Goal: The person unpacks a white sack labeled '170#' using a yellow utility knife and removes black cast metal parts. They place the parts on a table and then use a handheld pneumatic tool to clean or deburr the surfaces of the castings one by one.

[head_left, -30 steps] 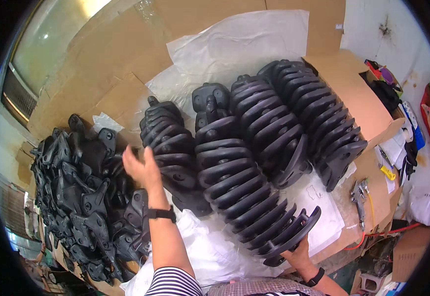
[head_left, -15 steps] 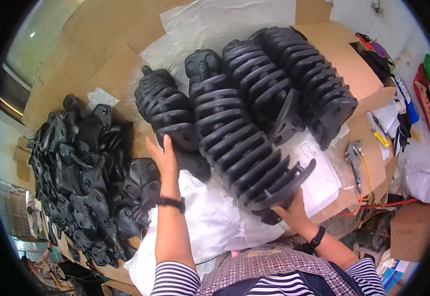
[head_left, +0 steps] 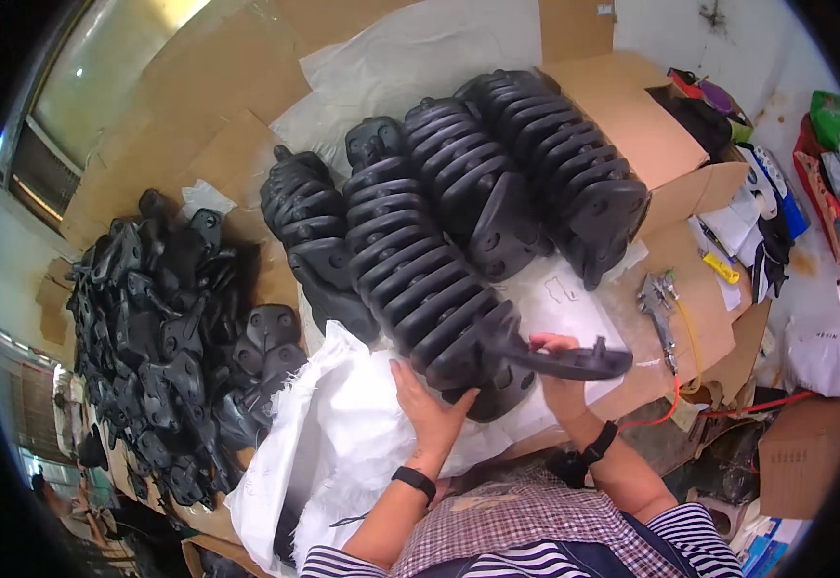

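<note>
Black plastic part (head_left: 563, 360), flat and long, sits gripped in the right hand (head_left: 557, 378) at the near end of the middle row of stacked black parts (head_left: 420, 279). The left hand (head_left: 427, 409) lies open, fingers spread, against that row's end, over a white woven sack (head_left: 328, 443). A loose heap of black parts (head_left: 155, 337) lies to the left on cardboard sheets (head_left: 189, 154).

A flat black moulded plastic plate (head_left: 557, 360), roughly triangular with rounded corners, lies tilted out from the near end of a long row of identical black plates (head_left: 420, 279) stacked face to face on edge. The row runs diagonally across white plastic sheeting, between a shorter row on its left and two more on its right.
</note>
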Available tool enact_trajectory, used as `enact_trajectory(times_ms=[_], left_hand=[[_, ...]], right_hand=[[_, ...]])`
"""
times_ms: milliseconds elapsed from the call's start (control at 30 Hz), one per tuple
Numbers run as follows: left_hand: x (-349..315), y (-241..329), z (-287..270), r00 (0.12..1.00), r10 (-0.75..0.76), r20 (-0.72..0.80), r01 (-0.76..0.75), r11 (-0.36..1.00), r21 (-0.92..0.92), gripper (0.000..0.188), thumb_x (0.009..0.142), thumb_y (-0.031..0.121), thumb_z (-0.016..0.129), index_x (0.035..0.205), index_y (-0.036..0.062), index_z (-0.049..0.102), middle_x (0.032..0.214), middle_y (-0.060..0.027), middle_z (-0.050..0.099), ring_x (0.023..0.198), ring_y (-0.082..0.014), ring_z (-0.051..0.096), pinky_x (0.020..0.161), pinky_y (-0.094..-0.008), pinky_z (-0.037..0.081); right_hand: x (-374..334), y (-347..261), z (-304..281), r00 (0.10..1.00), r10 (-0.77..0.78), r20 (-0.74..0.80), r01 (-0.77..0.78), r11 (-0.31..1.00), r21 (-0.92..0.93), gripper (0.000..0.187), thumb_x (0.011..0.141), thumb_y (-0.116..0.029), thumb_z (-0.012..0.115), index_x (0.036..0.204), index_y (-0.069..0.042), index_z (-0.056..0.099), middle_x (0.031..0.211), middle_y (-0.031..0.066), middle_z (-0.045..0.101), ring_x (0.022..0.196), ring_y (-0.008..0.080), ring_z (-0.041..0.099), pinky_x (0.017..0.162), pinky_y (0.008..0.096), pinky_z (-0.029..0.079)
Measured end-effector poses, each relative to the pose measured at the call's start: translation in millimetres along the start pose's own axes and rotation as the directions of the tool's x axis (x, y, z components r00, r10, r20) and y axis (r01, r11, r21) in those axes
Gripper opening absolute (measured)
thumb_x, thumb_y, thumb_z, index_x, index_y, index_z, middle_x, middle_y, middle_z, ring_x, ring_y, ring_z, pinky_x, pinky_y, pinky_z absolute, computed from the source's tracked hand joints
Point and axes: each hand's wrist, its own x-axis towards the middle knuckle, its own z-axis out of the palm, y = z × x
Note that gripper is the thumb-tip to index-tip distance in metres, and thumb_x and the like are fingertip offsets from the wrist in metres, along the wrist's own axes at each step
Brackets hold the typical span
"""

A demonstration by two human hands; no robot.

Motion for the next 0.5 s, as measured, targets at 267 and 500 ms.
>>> enact_trajectory(times_ms=[267, 500], left_hand=[[-24.4, 0.2, 16.5, 0.981, -0.191, -0.015, 0.191, 0.981, -0.039, 0.109, 0.067, 0.029, 0.084, 0.141, -0.0107, 0.015, 0.144, -0.0356, 0.022, 0.134, -0.0483, 0.023, 0.112, -0.0486, 0.021], [-32.0, 22.1, 8.3, 0.974, -0.224, -0.036, 0.224, 0.975, 0.008, 0.105, 0.068, 0.03, 0.082, 0.14, -0.0109, 0.018, 0.144, -0.0352, 0.023, 0.134, -0.0478, 0.025, 0.112, -0.0486, 0.021]], right_hand=[[118.2, 27.5, -67.6, 0.903, 0.24, 0.357, -0.265, 0.964, 0.021, 0.055, 0.085, -0.017, 0.068, 0.131, 0.003, 0.045, 0.12, 0.0133, 0.059, 0.108, 0.0195, 0.055, 0.095, 0.0323, 0.043], [148.1, 0.8, -42.0, 0.957, -0.276, 0.092, 0.264, 0.691, -0.673, 0.072, 0.072, -0.015, 0.074, 0.134, 0.0, 0.041, 0.127, 0.021, 0.049, 0.119, 0.0375, 0.045, 0.102, 0.0413, 0.037]])
